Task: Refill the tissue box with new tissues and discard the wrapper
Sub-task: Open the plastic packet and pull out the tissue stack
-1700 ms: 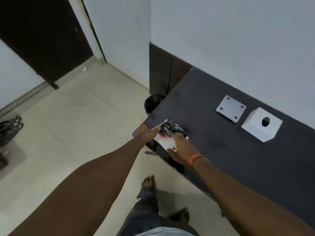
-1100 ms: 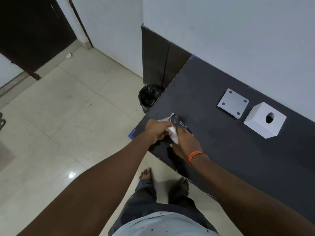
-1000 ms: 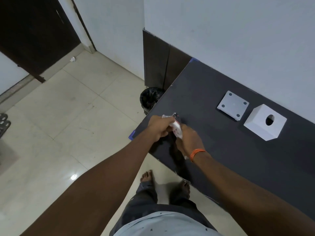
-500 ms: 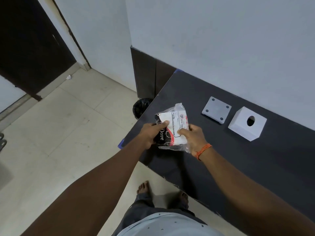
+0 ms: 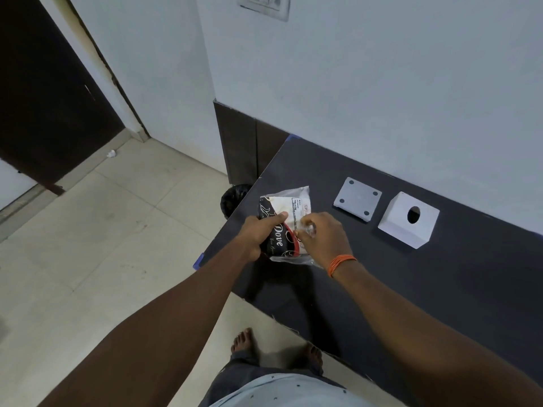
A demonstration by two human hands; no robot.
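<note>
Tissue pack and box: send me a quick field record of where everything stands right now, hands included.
tissue pack: held up above the table's near-left corner, wrapper on
left hand: grip closed round the pack's left side
right hand: fingers pinching the clear wrapper at the pack's right edge
tissue box: white, round hole on top, on the table near the wall
flat plate: grey square, lying left of the box, apart from it
bin: black-lined, on the floor beside the table
</note>
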